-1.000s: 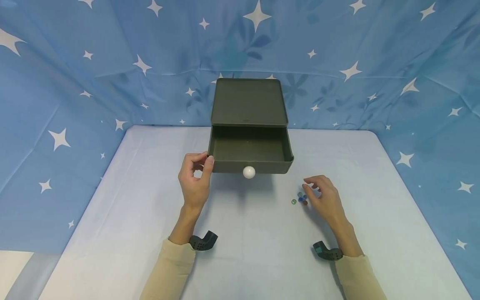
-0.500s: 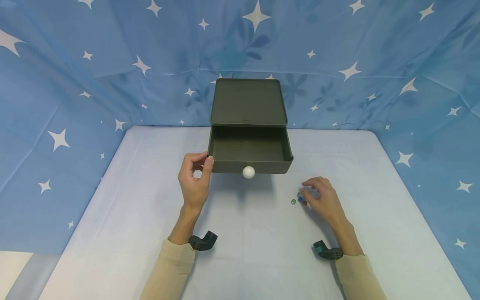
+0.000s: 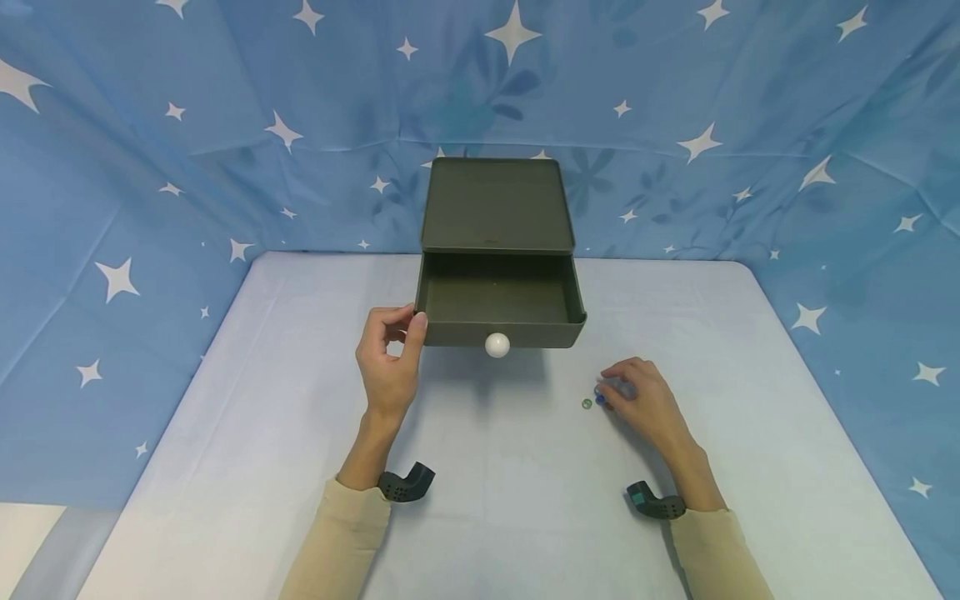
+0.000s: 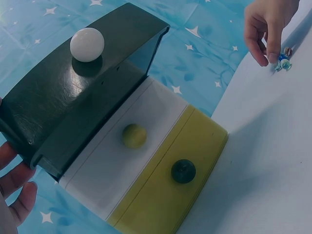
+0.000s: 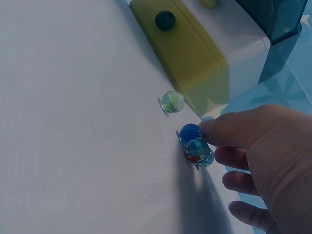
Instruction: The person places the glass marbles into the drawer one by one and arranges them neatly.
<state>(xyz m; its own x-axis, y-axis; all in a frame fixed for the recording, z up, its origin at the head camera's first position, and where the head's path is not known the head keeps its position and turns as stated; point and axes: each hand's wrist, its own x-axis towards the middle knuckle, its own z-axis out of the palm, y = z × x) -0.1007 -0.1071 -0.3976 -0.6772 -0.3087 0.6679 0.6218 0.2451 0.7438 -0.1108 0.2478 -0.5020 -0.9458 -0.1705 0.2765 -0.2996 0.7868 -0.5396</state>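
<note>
My left hand holds the left front corner of a dark green drawer, thumb on its front and fingers at its side. The drawer is pulled out and shows a bare inside; a white knob sits on its front. My right hand is low at a small cluster of glass marbles on the table. In the right wrist view the thumb is right at a blue marble, with clear marbles against it. The index fingertip is hidden there. A greenish marble lies apart from the cluster.
Below the green drawer, a white drawer with a yellow knob and a yellow drawer with a dark green knob are closed. The white table meets a blue star-patterned cloth behind.
My right hand has moved slightly left and down onto the marble cluster, now covering some marbles seen before. My left hand and the drawer have stayed in place.
</note>
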